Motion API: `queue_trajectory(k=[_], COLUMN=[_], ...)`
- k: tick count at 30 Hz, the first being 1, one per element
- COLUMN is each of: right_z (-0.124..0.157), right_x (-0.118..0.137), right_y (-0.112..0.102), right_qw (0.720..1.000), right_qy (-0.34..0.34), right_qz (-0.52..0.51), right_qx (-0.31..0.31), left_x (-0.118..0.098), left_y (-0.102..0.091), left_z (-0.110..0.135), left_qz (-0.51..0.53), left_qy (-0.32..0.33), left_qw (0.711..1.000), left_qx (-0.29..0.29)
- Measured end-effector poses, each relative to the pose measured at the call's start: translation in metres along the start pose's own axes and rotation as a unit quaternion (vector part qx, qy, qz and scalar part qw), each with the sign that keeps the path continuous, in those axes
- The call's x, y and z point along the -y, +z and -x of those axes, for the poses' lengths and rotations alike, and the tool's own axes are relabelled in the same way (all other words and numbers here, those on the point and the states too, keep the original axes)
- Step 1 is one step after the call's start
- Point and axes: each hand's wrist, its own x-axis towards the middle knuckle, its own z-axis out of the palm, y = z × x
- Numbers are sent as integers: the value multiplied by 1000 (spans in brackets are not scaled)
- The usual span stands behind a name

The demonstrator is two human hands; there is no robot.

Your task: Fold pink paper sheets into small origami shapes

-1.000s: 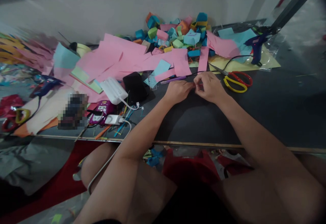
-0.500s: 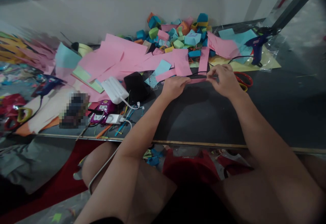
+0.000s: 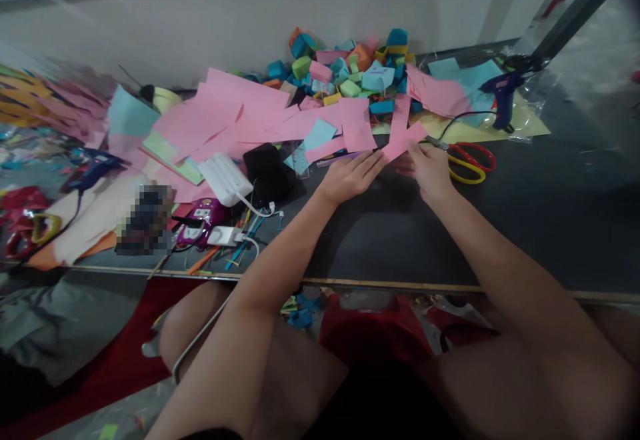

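Both my hands meet at the middle of the dark table (image 3: 500, 227). My left hand (image 3: 350, 175) lies with fingers stretched out, its fingertips on the lower end of a pink paper strip (image 3: 404, 141). My right hand (image 3: 431, 168) has its fingers closed on the same strip, which slants up to the right between the hands. Red and yellow scissors (image 3: 467, 160) lie just right of my right hand.
Pink paper sheets (image 3: 240, 113) spread across the back left. A heap of folded coloured paper boxes (image 3: 350, 67) stands at the wall. A blue glue gun (image 3: 505, 90) rests back right. A white power bank (image 3: 225, 179), a black pouch (image 3: 267, 170) and cables lie left.
The hands first pinched something small together, then pulled apart along a strip. Now they have come back together and hold a broader pink strip; the left fingers have flattened out.
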Motion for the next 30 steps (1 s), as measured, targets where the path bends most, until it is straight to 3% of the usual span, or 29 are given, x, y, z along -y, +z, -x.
queue_trajectory(k=[3,5,8,11,16,23,30], right_z=[4,8,15,22,28,23,22], right_x=[4,8,17,26,34,28,23], right_y=[-4,-4,1,6,9,5,4], right_qw=[999,996,992,985,980,982,984], right_qy=[-19,-57,-92,-123,-153,-136,-139], right_qz=[9,34,71,118,126,112,88], right_qx=[-37,-51,-38,-28,-35,-67,-63], left_x=[-5,-12,-22,-28,-34,-33,-31], left_y=[4,7,8,5,0,-6,-10], left_z=[0,-1,-6,-13,-17,-16,-18], left_qz=[39,88,178,229,330,283,328], left_qy=[-9,-78,-220,-289,-320,-286,-318], left_qw=[998,987,944,918,887,912,888], left_qx=[-49,-111,-172,-147,-49,-82,-54])
